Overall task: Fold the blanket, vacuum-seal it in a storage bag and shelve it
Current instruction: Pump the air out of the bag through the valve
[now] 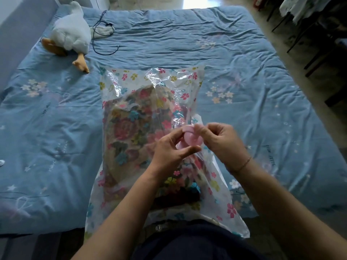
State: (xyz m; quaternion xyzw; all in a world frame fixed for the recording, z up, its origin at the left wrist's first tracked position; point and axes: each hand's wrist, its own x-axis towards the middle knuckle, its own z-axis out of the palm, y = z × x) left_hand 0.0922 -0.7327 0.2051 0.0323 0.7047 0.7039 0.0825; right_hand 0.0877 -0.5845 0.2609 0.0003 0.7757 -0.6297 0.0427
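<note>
Head view: storage bag (150,79) lies flat mid-bed, long axis running from near edge twd far edge, its near end hanging over the near edge of the bed (244,53) by the person's waist. Folded floral blanket (129,124) sits inside it, w/ slack clear plastic at the far end. Both hands up over the bag's right half: left grip (169,149) pinches the pink valve cap (191,136) btwn thumb & fingers, right grip (223,141) curls onto its top rim. Far-left corner: plush duck (71,32), black cable (101,34) just beside it.
</note>
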